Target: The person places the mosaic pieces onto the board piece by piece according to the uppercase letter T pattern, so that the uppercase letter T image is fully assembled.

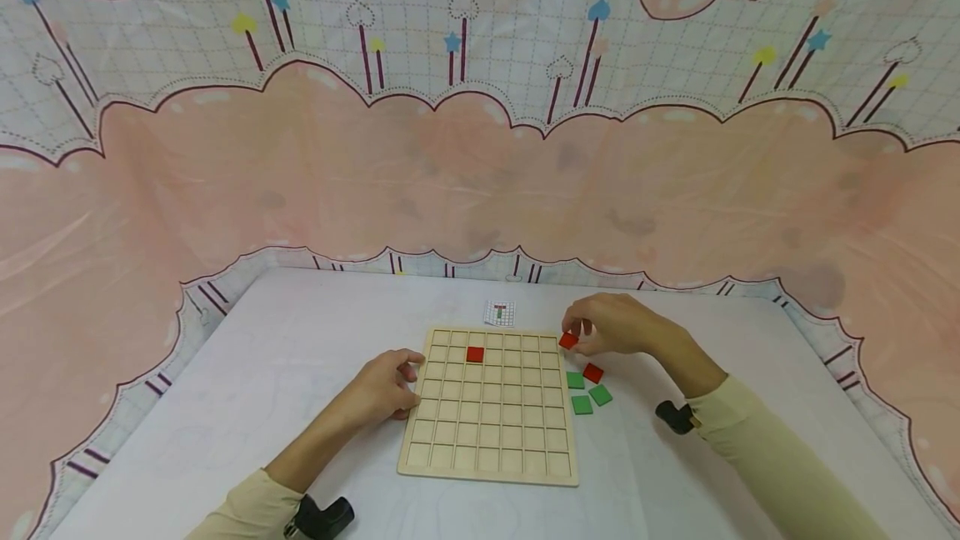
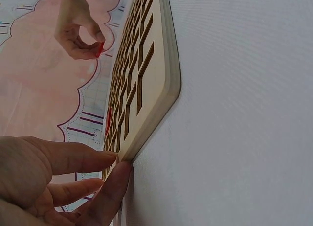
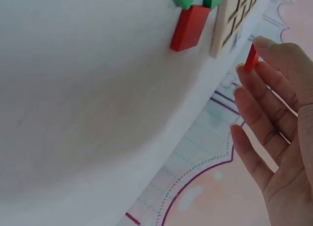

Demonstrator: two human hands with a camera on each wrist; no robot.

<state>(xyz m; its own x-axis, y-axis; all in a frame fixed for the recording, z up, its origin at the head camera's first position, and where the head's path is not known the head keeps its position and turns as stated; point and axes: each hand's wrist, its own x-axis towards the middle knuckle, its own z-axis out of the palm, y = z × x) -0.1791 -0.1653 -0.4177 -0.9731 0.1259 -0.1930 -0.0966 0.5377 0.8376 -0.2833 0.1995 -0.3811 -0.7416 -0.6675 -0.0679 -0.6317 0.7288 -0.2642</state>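
My left hand [image 1: 381, 386] holds the left edge of a square wooden grid board [image 1: 512, 438], thumb and fingertips right at the rim. One red square tile [image 1: 475, 354] sits in a cell near the board's upper left. By the board's upper right corner, my right hand [image 1: 615, 323] pinches another red tile [image 1: 568, 341] between thumb and fingertips. In the right wrist view this pinched tile [image 3: 252, 58] appears edge-on, the other fingers spread loosely below. A loose red tile [image 1: 593, 372] lies right of the board, beside three green tiles [image 1: 582, 405].
A small card [image 1: 499, 312] with a printed grid and a red-and-green pattern lies behind the board. White cloth [image 1: 315, 315] covers the table. A patterned pink curtain [image 1: 480, 182] hangs at the back. Dark wrist devices [image 1: 675, 417] are strapped on both arms.
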